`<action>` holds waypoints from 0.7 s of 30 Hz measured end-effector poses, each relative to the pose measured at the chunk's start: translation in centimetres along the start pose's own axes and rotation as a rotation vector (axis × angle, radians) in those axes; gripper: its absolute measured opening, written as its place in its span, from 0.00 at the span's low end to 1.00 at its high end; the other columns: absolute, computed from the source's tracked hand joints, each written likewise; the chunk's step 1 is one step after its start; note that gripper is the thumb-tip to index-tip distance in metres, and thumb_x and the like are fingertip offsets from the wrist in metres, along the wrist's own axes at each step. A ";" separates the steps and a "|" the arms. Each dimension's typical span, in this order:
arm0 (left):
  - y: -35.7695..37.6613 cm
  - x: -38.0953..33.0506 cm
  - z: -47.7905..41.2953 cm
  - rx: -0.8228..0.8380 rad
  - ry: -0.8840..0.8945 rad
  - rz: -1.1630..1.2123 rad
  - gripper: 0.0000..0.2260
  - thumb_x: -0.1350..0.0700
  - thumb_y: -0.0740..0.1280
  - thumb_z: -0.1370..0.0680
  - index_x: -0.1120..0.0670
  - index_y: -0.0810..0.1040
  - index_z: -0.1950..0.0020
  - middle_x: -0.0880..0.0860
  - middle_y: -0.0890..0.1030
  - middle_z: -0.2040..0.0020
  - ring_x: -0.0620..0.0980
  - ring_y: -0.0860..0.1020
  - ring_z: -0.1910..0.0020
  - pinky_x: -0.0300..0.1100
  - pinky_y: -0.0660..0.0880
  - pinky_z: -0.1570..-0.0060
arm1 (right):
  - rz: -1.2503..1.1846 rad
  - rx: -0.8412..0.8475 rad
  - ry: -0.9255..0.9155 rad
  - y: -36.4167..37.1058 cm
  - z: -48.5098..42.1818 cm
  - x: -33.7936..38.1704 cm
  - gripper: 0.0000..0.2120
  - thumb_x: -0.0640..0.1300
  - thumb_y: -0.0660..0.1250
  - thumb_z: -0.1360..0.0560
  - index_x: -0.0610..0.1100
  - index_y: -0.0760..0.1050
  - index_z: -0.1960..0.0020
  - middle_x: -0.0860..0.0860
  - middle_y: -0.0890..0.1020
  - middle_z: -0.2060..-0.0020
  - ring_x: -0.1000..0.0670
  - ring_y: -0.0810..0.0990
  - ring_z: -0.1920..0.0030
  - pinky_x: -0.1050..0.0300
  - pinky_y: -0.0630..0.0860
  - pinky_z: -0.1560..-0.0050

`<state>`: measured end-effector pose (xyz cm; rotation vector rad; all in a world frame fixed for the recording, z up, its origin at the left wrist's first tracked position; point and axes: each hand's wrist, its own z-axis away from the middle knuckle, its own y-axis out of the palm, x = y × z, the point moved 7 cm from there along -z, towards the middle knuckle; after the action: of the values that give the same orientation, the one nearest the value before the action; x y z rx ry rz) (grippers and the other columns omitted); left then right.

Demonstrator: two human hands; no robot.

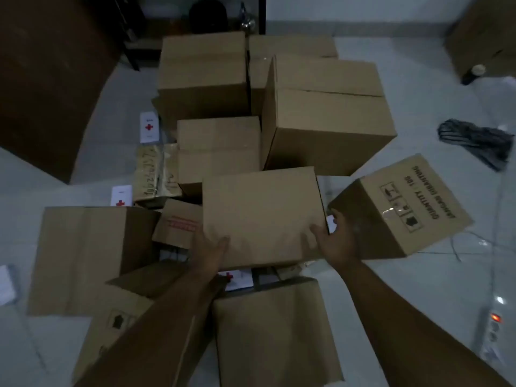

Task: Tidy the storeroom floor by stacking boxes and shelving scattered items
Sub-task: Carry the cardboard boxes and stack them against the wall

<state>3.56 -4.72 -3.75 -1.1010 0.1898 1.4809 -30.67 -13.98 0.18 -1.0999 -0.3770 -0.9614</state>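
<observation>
Tidying a storeroom floor (418, 289), head view. A closed plain box (262, 213) of brown corrugated card sits at the centre of the clutter, above smaller cartons and just beside a printed box (399, 208) tipped on its edge. The left hand (210, 248) clasps the near-left corner, thumb on the top face and fingers down the side, though blur hides them. The right hand (336, 241) clasps the near-right corner in the same way, its fingers curled round the side wall. Whether the hands alone bear the box cannot be told. It is likely stiff along its edges and corners, but its broad faces would flex under pressure. The dry, smooth card gives little friction, so a squeeze on the walls may slip. Its weight is unknown. A hold under opposite bottom edges would probably be the more secure. Larger cartons (329, 115) behind offer flat tops for stacking, and red-cross cards (148, 127) lie scattered on the floor.
</observation>
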 end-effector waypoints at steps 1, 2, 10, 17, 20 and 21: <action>0.6 0.2 -0.8 -0.043 0.009 -0.019 0.36 0.48 0.76 0.25 0.52 0.64 0.22 0.54 0.72 0.28 0.57 0.73 0.31 0.52 0.70 0.32 | -0.036 0.002 0.019 0.6 -1.3 -0.9 0.40 0.53 0.75 0.24 0.45 0.60 0.19 0.47 0.71 0.26 0.44 0.71 0.27 0.56 0.68 0.36; 1.1 0.0 -1.2 -0.060 -0.026 -0.032 0.37 0.48 0.76 0.25 0.53 0.62 0.21 0.55 0.71 0.27 0.57 0.71 0.30 0.50 0.68 0.32 | -0.058 0.029 0.069 1.2 -2.3 -1.7 0.43 0.55 0.75 0.25 0.46 0.58 0.18 0.47 0.71 0.25 0.44 0.71 0.27 0.55 0.69 0.35; 1.4 2.8 -4.3 -0.107 -0.124 -0.038 0.43 0.32 0.74 0.30 0.49 0.63 0.22 0.54 0.73 0.28 0.59 0.73 0.33 0.59 0.70 0.31 | -0.200 0.169 0.228 5.5 -6.1 -7.7 0.47 0.79 0.69 0.39 0.51 0.76 0.30 0.54 0.82 0.39 0.47 0.80 0.39 0.42 0.74 0.32; 0.1 0.6 3.0 -0.103 -0.108 0.014 0.34 0.40 0.76 0.28 0.52 0.71 0.27 0.55 0.77 0.32 0.57 0.76 0.35 0.53 0.73 0.34 | -0.215 0.154 0.196 -0.2 0.3 -5.5 0.29 0.65 0.70 0.25 0.54 0.75 0.29 0.56 0.80 0.41 0.49 0.78 0.40 0.46 0.74 0.32; -1.4 -0.4 8.4 -0.106 -0.124 0.054 0.38 0.34 0.75 0.31 0.49 0.70 0.26 0.53 0.77 0.31 0.56 0.76 0.34 0.56 0.72 0.33 | -0.218 0.181 0.177 -3.7 3.8 -4.1 0.27 0.62 0.72 0.25 0.54 0.75 0.30 0.57 0.81 0.42 0.49 0.79 0.39 0.46 0.74 0.32; -2.0 -1.1 10.5 -0.113 -0.128 0.065 0.39 0.34 0.75 0.31 0.48 0.69 0.25 0.52 0.76 0.30 0.56 0.76 0.34 0.56 0.72 0.33 | -0.214 0.183 0.167 -5.0 5.0 -3.5 0.28 0.65 0.72 0.26 0.55 0.75 0.30 0.57 0.82 0.41 0.49 0.80 0.39 0.45 0.75 0.32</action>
<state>-0.28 2.14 3.56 -1.0941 0.0534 1.6311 -35.75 -8.55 2.87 -0.8175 -0.4434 -1.1751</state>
